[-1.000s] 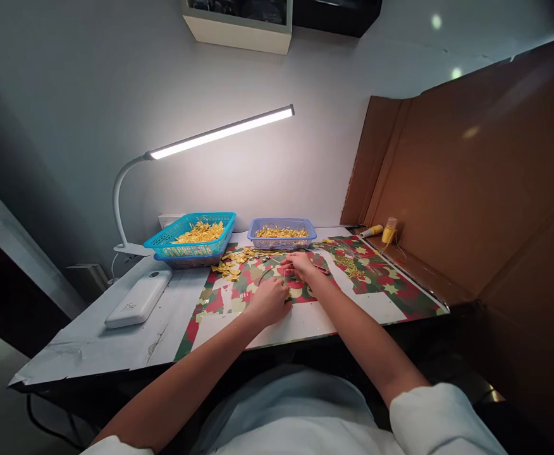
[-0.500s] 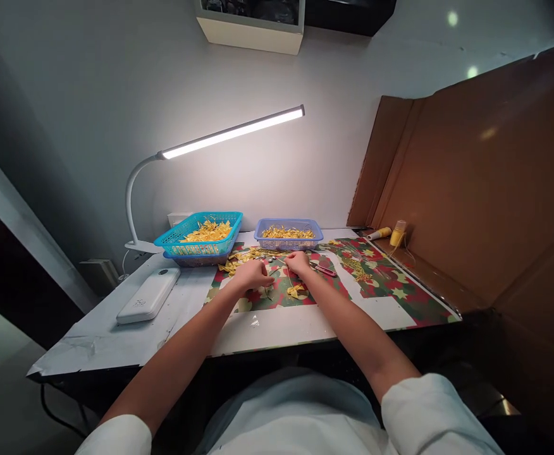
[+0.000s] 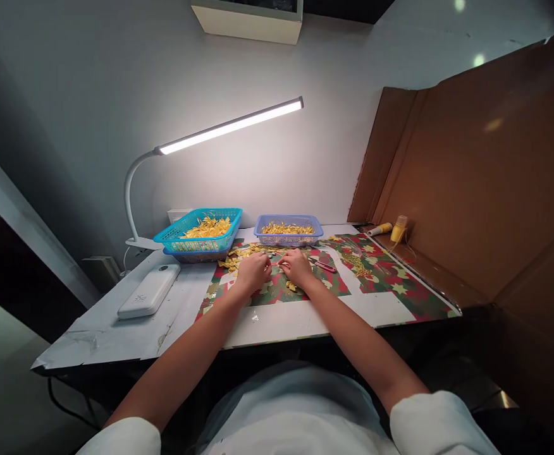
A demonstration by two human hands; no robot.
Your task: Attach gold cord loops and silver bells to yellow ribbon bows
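Note:
My left hand [image 3: 253, 272] and my right hand [image 3: 297, 266] rest close together on a red, green and white patterned mat [image 3: 391, 287], fingers curled toward each other over something too small to make out. A small yellow folded piece [image 3: 290, 287] lies on the mat just below my right hand. A loose heap of yellow folded pieces [image 3: 240, 254] sits behind my left hand. Pink-handled scissors [image 3: 323, 266] lie to the right of my right hand.
A turquoise basket [image 3: 200, 231] and a lilac basket [image 3: 288, 230] of yellow pieces stand at the back. A white lamp [image 3: 220, 129] arches over them. A white power bank [image 3: 148, 291] lies left. Yellow thread spools [image 3: 398, 230] stand by the brown cardboard wall [image 3: 486, 177].
My left hand moved up from the mat's near part to beside the right hand. The yellow piece that hung below my right hand now lies at its wrist.

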